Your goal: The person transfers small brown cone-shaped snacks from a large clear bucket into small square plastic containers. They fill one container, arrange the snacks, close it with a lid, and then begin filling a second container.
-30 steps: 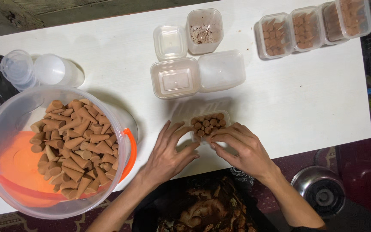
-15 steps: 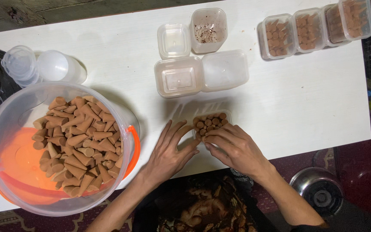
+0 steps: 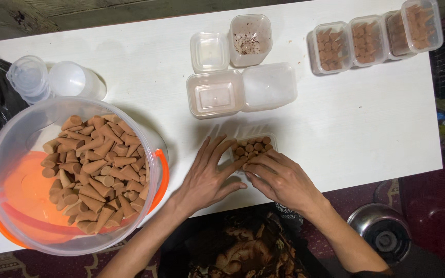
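Four clear square boxes (image 3: 377,36) filled with brown cones stand in a row at the far right corner of the white table (image 3: 366,128).

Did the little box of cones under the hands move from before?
No. The little box of cones sits at the same spot below the open clear container, near the table edge, with the left hand and right hand around it.

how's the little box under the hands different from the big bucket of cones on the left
The small clear box is squarish and low; the big clear bucket is round, deep and far larger, with an orange handle. In the box the brown cones stand packed upright, blunt ends up; in the bucket the cones lie loose in a heap. The left hand and right hand touch the box; nothing touches the bucket. Both are clear plastic holding brown cones.
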